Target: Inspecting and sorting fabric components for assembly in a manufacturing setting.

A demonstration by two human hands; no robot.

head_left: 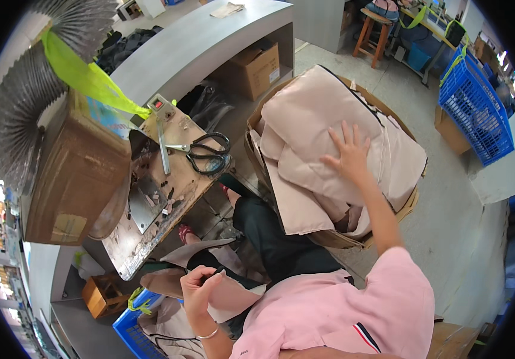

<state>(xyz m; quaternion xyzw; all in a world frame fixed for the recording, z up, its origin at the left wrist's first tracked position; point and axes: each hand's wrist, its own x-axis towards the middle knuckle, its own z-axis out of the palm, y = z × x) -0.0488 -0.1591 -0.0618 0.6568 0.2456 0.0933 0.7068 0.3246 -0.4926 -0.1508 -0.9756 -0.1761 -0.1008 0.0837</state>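
My right hand (351, 157) rests with fingers spread on the top one of several pale beige-pink fabric pieces (308, 113), which have dark edging and look padded. They are piled in a cardboard box (411, 204) at the right. Above my lap, my left hand (199, 294) is closed on a beige fabric piece (233, 297) that hangs beside the fingers. A small black bit, perhaps its edging, shows at the fingertips. More beige pieces (164, 311) lie in a blue basket (127, 330) at the lower left.
Left of my legs stands a worn worktable (176, 128) with black-handled scissors (208, 154) and a brown machine housing (78, 179), a ribbed grey duct (21, 113) above it. Behind are a grey counter (209, 42) and a carton (256, 70). A blue crate (475, 105) stands far right.
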